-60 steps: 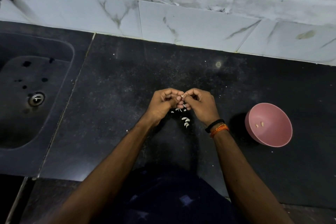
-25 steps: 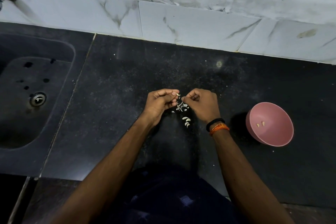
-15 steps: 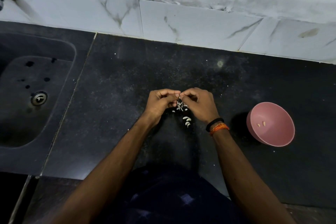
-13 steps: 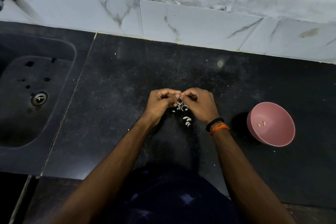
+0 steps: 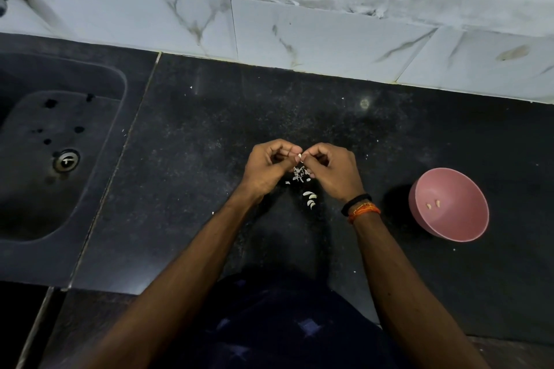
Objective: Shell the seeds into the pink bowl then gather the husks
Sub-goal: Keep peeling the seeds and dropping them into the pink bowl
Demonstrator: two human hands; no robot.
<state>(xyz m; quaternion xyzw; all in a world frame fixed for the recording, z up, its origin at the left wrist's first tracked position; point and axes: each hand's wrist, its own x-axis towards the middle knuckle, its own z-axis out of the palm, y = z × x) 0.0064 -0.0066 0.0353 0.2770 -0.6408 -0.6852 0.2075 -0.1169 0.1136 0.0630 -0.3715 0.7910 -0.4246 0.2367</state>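
Fingers of left hand (image 5: 265,168) and right hand (image 5: 335,172) pinch one seed (image 5: 299,157); two kernels (image 5: 433,204) in pink bowl (image 5: 467,228), husks (image 5: 300,175) beneath.

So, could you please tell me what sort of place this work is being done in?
Most likely a home kitchen: a dark stone countertop adjoins a sink with a metal drain, and marble-patterned wall tiles run behind.

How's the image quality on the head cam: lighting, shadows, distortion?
Head view: dim, bluish light; the dark countertop swallows detail. The person's shadow falls across its near middle, and the pink bowl casts one leftward. A faint glare spot sits near the wall. Wide-angle bowing bends the tile edge. Seed sharp, tiny.
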